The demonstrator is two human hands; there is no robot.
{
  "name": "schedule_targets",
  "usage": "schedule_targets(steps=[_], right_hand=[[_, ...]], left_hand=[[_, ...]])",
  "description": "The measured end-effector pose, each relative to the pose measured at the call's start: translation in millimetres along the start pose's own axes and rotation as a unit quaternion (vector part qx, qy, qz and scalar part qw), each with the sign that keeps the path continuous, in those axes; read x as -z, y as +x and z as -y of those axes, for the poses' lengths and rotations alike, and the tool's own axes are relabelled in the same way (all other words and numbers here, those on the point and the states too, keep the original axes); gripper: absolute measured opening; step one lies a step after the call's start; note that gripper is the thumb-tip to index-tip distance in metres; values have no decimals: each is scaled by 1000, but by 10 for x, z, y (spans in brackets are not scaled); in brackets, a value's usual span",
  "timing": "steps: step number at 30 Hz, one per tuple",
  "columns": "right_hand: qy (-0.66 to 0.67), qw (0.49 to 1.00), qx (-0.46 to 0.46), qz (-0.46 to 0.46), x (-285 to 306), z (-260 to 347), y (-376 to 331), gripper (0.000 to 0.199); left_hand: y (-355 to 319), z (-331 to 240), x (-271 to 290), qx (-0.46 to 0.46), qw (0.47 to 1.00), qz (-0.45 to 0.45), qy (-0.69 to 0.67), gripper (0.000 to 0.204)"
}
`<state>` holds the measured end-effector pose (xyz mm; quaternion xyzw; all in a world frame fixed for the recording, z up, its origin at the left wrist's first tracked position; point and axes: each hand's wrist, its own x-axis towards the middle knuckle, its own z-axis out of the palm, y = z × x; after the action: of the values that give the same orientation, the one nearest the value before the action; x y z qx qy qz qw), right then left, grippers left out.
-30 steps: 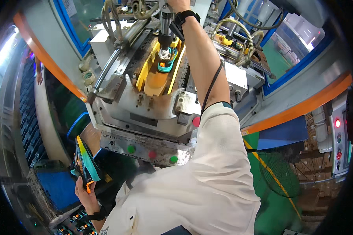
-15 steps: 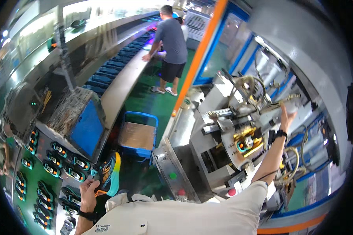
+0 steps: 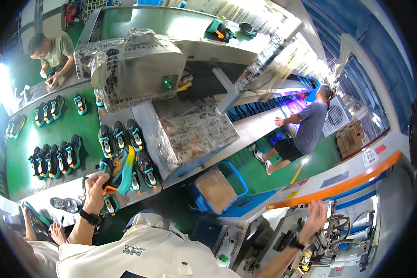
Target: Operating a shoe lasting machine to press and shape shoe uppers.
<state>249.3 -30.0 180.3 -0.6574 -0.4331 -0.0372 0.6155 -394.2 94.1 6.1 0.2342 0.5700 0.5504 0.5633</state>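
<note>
In my left hand [image 3: 95,191] is a sports shoe [image 3: 126,172] with a teal, yellow and orange sole and a dark upper, gripped at one end. It hangs over a group of black and teal shoes [image 3: 119,133] on the pale bench edge, partly covering some. My right hand [image 3: 314,218] is raised on the right, in front of the machine [image 3: 347,227] with hoses and metal parts. Slightly blurred, its fingers are stretched loosely and I see nothing in them.
Rows of shoes [image 3: 55,157] stand on the green bench [image 3: 21,180]. A co-worker's hand [image 3: 58,233] is beside my left arm, near a teal shoe [image 3: 37,218]. A blue cart [image 3: 217,190] carries cardboard. Another person [image 3: 306,127] stands at the conveyor; one more [image 3: 58,55] sits far left.
My view has swung left, bringing the shoe bench toward the middle. My right hand has come away from the machine's upper parts. The shoe remains in my left hand.
</note>
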Motion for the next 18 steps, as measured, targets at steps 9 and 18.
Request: schedule_targets(steps=[9, 18], right_hand=[[-178, 892, 331, 252, -4244, 2029, 1392, 23], [-230, 894, 235, 304, -7515, 2339, 2527, 67]], left_hand=[[2093, -227, 641, -98, 986, -124, 43, 34], [4372, -92, 1351, -89, 969, -202, -112, 39]])
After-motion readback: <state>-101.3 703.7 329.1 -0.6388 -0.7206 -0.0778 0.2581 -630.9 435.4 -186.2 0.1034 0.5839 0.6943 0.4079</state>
